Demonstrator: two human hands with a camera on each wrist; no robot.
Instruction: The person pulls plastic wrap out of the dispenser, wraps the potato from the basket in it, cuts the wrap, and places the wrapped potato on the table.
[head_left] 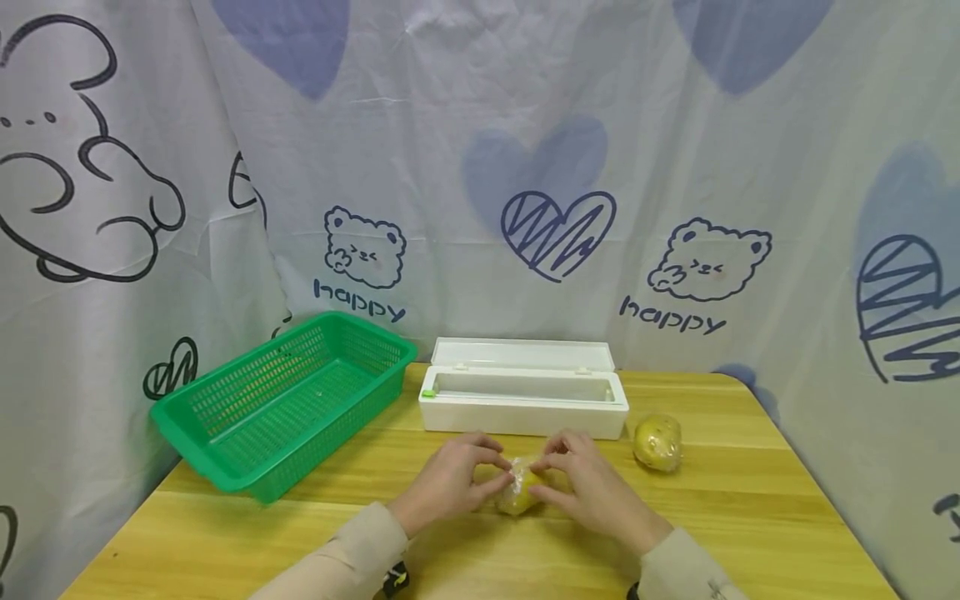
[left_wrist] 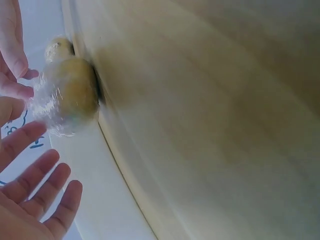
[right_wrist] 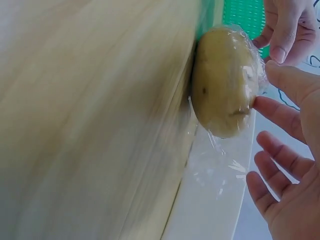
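A yellow-brown potato rests on the wooden table with clear cling film around it. Over its top, my left hand pinches the film between thumb and index finger. From the other side my right hand pinches the film too, thumb and index close against the potato. The remaining fingers of both hands are spread away from it. Some loose film hangs off the potato's side in the right wrist view.
Behind the hands stands a long white box with its lid raised. A second film-wrapped potato lies to the right. A green plastic basket is at the left, and a printed curtain hangs behind the table.
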